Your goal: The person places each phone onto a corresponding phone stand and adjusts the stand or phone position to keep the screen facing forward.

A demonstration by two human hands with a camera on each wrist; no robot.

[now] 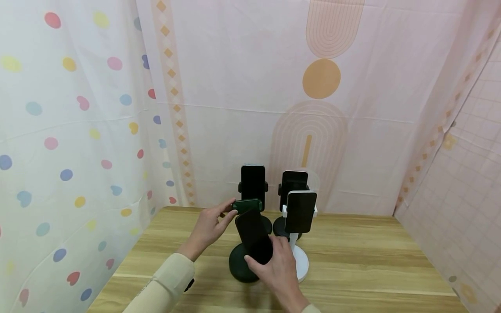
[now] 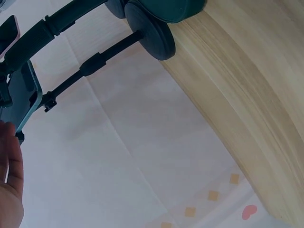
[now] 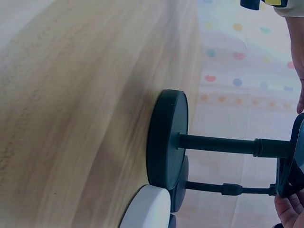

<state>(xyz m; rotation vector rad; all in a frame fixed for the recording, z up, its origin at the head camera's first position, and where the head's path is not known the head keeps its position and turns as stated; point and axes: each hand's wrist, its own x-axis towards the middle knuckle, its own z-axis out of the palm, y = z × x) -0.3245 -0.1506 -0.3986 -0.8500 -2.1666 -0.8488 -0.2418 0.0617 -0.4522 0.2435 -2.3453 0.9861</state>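
My left hand (image 1: 211, 221) pinches the left end of the dark green cradle (image 1: 248, 205) of a phone stand, whose round base (image 1: 240, 265) rests on the table. With its fingers and thumb at the lower edges, my right hand (image 1: 279, 265) grips a black smartphone (image 1: 252, 230), tilted and directly in front of and below that cradle. The phone overlaps the stand in the head view. In the right wrist view the stand's dark pole (image 3: 218, 144) shows, while my right fingertips (image 3: 287, 211) lie at the lower edge of the phone.
Behind, a phone (image 1: 252, 182) sits upright in a black stand. To the right, another phone (image 1: 294, 180) is in a second black stand, with a phone (image 1: 300, 213) on a white stand (image 1: 300, 265) before it. Patterned curtains (image 1: 235, 87) enclose the wooden table (image 1: 352, 269).
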